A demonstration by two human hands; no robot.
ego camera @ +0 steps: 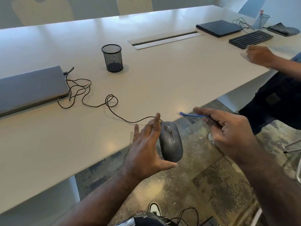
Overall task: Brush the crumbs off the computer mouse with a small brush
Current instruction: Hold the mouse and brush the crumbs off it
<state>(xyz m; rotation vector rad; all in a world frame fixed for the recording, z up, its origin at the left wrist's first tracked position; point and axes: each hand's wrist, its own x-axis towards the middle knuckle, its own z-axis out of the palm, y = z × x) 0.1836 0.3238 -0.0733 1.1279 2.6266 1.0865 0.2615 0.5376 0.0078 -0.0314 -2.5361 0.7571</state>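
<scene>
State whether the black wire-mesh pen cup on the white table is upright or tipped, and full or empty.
Upright and empty: the black wire-mesh pen cup stands on its base on the white table, and nothing shows through the mesh.

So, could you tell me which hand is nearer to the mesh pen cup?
Left. The left hand holds the mouse below the pen cup; the right hand is farther right, holding the brush.

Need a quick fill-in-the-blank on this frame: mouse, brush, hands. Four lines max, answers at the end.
1. The left hand holds the grey ____ past the table edge.
2. The right hand pinches a small ____-coloured brush in its fingers.
3. The mouse cable runs to the closed ____ at the left.
4. The black mesh cup stands ____ on the table.

Answers: mouse; blue; laptop; upright
</scene>
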